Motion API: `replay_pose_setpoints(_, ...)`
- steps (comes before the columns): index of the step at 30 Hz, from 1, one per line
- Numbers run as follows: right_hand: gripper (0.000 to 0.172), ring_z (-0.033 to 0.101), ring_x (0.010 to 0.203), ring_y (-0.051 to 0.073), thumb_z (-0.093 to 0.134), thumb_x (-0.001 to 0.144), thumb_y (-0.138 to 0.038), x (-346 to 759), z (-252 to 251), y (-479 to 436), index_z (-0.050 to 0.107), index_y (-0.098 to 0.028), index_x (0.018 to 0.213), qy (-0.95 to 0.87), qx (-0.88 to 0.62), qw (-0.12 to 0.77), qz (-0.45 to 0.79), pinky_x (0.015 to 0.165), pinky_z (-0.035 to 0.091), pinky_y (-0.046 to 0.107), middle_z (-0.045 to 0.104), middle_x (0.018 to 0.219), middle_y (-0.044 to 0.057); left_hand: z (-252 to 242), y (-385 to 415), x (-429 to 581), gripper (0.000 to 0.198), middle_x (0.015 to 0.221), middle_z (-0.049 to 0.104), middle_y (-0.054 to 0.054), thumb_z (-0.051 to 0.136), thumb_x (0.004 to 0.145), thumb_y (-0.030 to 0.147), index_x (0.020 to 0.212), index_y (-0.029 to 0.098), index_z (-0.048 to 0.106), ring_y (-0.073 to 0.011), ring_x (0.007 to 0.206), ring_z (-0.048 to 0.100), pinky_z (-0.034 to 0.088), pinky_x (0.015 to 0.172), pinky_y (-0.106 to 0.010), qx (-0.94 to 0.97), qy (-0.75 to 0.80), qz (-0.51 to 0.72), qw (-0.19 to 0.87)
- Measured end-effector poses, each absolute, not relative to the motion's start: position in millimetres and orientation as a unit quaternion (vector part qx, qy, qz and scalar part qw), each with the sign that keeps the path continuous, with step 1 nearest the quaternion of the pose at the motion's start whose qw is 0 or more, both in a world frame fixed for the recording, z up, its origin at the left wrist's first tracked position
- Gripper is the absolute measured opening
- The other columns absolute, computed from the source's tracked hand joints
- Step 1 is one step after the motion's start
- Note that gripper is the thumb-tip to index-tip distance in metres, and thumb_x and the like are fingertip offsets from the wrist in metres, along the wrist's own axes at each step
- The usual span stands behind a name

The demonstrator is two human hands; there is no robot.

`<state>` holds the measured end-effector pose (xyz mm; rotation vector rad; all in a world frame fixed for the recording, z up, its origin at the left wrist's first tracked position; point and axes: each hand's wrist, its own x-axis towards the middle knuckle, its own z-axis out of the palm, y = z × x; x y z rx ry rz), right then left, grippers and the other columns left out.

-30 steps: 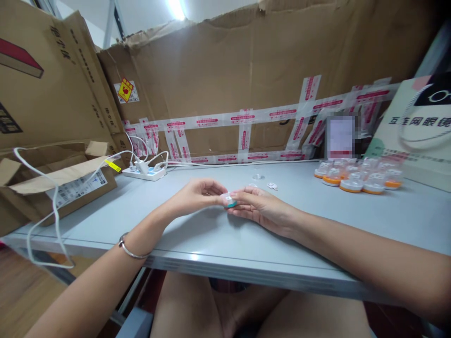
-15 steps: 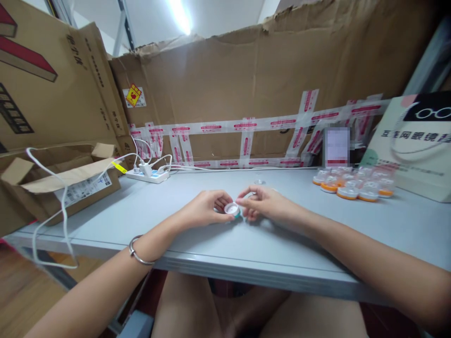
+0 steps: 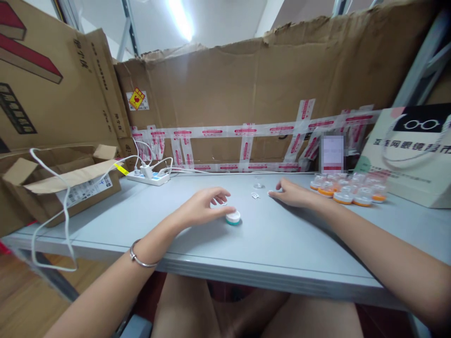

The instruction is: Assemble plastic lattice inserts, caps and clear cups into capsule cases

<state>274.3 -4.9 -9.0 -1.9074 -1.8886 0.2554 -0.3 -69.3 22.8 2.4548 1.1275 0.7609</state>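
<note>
A small round base (image 3: 233, 217), white above and teal below, sits on the table just under my left thumb. My left hand (image 3: 206, 205) is open around its left side, thumb and fingers apart, and a bit of something white (image 3: 224, 203) shows beneath the fingers. Farther right, my right hand (image 3: 291, 193) rests low over the table, its fingertips closed on a small white piece (image 3: 270, 193) whose kind I cannot make out. Between the hands lie a flat white piece with holes (image 3: 255, 195) and a clear plastic cover (image 3: 259, 185).
Several clear-topped units with orange or white bases (image 3: 347, 190) cluster at the right, before a blurred-out screen (image 3: 333, 152) and a paper bag (image 3: 405, 159). At the left stand a power strip (image 3: 148, 177) with white cables and an opened carton (image 3: 73, 183). Cardboard (image 3: 218, 89) walls the back.
My left hand has let go of the round base, which now stands on the table. My right hand has moved right and away from it, uncovering the flat white piece.
</note>
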Motion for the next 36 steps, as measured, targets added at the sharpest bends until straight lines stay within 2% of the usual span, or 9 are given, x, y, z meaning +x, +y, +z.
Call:
replay_pose_setpoints(2,0.009,0.06,0.076,0.024,0.059,0.069,-0.026,273.0,-9.3,-3.3,0.057,-0.018,0.072,-0.699,-0.672,0.223,0.096,0.063,0.04,0.029,0.066,0.078,0.009,27.0,-63.5,-4.6,0.027,0.097,0.066,-0.008,0.048,0.085,0.035,0.098,0.014,0.06,-0.0171,0.086,0.06,0.047,0.074,-0.028,0.851,0.423,0.286,0.124)
replay_pose_setpoints(4,0.004,0.06,0.075,0.023,0.06,0.067,-0.02,272.0,-8.3,-1.8,0.056,-0.019,0.066,-0.711,-0.654,0.238,0.102,0.064,0.04,0.029,0.065,0.072,0.006,29.9,-55.7,-8.3,0.024,0.097,0.067,-0.009,0.043,0.087,0.028,0.096,0.014,0.061,-0.0172,0.086,0.061,0.047,0.074,-0.028,0.85,0.441,0.272,0.096)
replay_pose_setpoints(8,0.007,0.06,0.069,0.02,0.06,0.07,-0.023,265.3,-4.9,-3.9,0.056,-0.018,0.067,-0.72,-0.611,0.297,0.144,0.061,0.041,0.028,0.063,0.067,0.004,29.4,-41.3,-7.6,0.019,0.091,0.067,-0.008,0.053,0.079,0.021,0.092,0.014,0.065,-0.0192,0.079,0.062,0.047,0.069,-0.028,0.879,0.43,0.187,0.09)
replay_pose_setpoints(12,0.013,0.06,0.059,0.015,0.059,0.074,-0.029,251.0,-3.9,-12.6,0.06,-0.016,0.075,-0.722,-0.545,0.355,0.235,0.057,0.044,0.026,0.063,0.065,0.003,23.2,-35.1,4.2,0.027,0.101,0.064,-0.012,0.055,0.078,0.019,0.102,0.015,0.065,-0.0233,0.086,0.061,0.046,0.075,-0.032,0.894,0.422,0.142,0.057)
replay_pose_setpoints(19,0.014,0.058,0.054,0.012,0.065,0.07,-0.027,231.8,-9.7,-21.3,0.064,-0.015,0.077,-0.698,-0.484,0.396,0.35,0.056,0.046,0.026,0.063,0.062,0.002,9.1,-32.9,15.2,0.021,0.088,0.065,-0.011,0.05,0.081,0.015,0.088,0.013,0.07,-0.0212,0.078,0.061,0.046,0.075,-0.031,0.902,0.406,0.146,0.022)
replay_pose_setpoints(26,0.016,0.055,0.05,0.01,0.067,0.067,-0.02,225.4,-7.3,-29.2,0.057,-0.018,0.078,-0.678,-0.446,0.412,0.415,0.046,0.04,0.02,0.059,0.059,-0.003,5.0,-28.6,9.4,0.029,0.092,0.069,-0.009,0.045,0.076,0.002,0.089,0.015,0.068,-0.019,0.085,0.062,0.046,0.079,-0.029,0.905,0.389,0.168,0.031)
replay_pose_setpoints(31,0.017,0.055,0.051,0.008,0.071,0.065,-0.022,224.8,-8.6,-29.4,0.06,-0.016,0.077,-0.675,-0.423,0.411,0.444,0.047,0.039,0.019,0.06,0.057,-0.003,5.1,-29.0,6.8,0.02,0.089,0.069,-0.007,0.053,0.075,0.01,0.089,0.014,0.067,-0.0176,0.078,0.062,0.047,0.073,-0.027,0.897,0.4,0.183,0.045)
replay_pose_setpoints(34,0.019,0.057,0.053,0.008,0.074,0.063,-0.023,223.9,-9.0,-29.7,0.064,-0.015,0.077,-0.665,-0.418,0.406,0.467,0.053,0.044,0.02,0.063,0.06,-0.002,4.5,-27.4,4.7,0.024,0.097,0.067,-0.01,0.058,0.076,0.021,0.098,0.014,0.064,-0.0199,0.083,0.062,0.048,0.073,-0.028,0.881,0.426,0.201,0.049)
replay_pose_setpoints(36,0.022,0.059,0.055,0.009,0.077,0.06,-0.025,223.3,-9.1,-29.9,0.066,-0.015,0.076,-0.656,-0.416,0.405,0.483,0.056,0.047,0.021,0.066,0.063,0.0,3.4,-24.9,3.6,0.026,0.094,0.067,-0.011,0.062,0.075,0.027,0.096,0.013,0.065,-0.0213,0.081,0.063,0.048,0.071,-0.029,0.871,0.443,0.206,0.051)
